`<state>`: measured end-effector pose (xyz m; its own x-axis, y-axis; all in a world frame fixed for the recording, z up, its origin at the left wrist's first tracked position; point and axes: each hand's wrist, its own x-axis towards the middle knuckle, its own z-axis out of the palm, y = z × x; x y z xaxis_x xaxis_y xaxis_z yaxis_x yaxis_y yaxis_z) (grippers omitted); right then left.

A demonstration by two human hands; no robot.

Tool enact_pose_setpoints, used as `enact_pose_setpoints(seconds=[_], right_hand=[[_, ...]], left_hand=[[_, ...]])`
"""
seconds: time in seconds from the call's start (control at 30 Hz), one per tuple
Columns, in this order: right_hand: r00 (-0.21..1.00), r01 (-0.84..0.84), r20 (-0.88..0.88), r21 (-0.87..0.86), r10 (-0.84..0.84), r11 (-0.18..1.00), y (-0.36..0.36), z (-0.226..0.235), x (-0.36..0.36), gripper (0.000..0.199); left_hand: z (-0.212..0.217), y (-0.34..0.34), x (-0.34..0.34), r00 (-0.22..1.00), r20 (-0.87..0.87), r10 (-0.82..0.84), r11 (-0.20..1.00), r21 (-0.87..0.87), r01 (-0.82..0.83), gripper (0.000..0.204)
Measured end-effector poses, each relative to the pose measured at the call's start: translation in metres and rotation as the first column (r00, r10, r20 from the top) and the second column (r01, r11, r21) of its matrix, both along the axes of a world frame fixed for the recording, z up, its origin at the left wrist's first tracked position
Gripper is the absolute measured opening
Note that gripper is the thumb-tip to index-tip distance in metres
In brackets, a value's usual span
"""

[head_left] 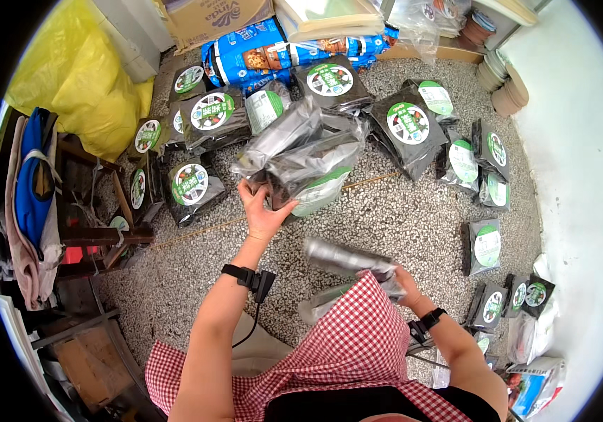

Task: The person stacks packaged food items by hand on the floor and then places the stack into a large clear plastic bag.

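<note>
Several dark, clear-bagged packs [312, 158] lie far centre, their near end gripped by the left hand [265, 219], while nearer and rightward the right hand [408, 287] clasps a motion-blurred pack [347, 259] above the speckled floor [421, 211], apparently a sorting step whose next move calls for steady placing.

Glossy, crinkled clear plastic on held packs [317, 162]. Matt, stone-like floor [386, 218]; shiny plastic of yellow bag [80, 84] at floor's far-left corner; matt cardboard box [213, 21].
</note>
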<state>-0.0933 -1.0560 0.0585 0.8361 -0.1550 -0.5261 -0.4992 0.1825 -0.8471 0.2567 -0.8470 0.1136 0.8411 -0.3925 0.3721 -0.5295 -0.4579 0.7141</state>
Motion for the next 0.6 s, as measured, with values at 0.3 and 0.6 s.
enact_pose_setpoints(seconds=[0.3, 0.6], right_hand=[[0.604, -0.732, -0.331, -0.591, 0.725, 0.339, -0.04, -0.01, 0.017, 0.056], [0.785, 0.172, 0.209, -0.978, 0.583, 0.119, -0.082, 0.113, 0.316, 0.086]], left_hand=[[-0.054, 0.026, -0.06, 0.657, -0.34, -0.673, 0.669, 0.098, 0.737, 0.046], [-0.054, 0.039, -0.074, 0.693, -0.486, -0.533, 0.629, 0.321, 0.709, 0.064]])
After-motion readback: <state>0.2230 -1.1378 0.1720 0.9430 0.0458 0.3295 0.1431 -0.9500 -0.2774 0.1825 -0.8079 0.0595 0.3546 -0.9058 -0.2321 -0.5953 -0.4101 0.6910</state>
